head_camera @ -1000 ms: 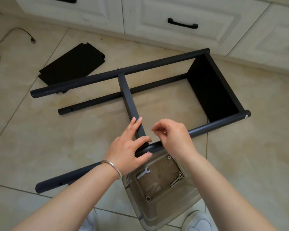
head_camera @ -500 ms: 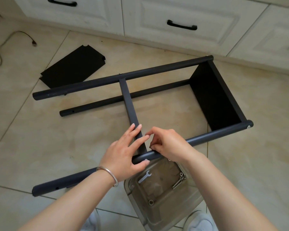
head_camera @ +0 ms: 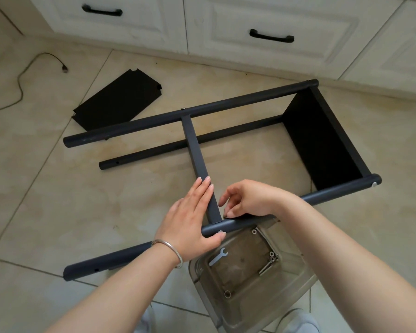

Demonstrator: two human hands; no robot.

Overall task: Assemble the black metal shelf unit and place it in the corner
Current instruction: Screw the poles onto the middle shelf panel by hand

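Shelf unit [head_camera: 226,131], half built, lies on its side on the tiled floor [head_camera: 58,200] across the middle of the frame, which puts its joints within our reach. Our left hand [head_camera: 190,219] lies spread with straight fingers along the crossbar [head_camera: 197,159], thumb pressing a bolt head into the near pole [head_camera: 238,225], probably so the bolt cannot turn or back out. Our right hand [head_camera: 247,200] curls just behind that pole, fingertips pinching something small at the joint, seemingly a nut. A clear tray [head_camera: 293,284] sits beneath the hands, holding a wrench [head_camera: 217,257] and spare bolts [head_camera: 269,261]. One loose shelf panel [head_camera: 118,99] waits at upper left.
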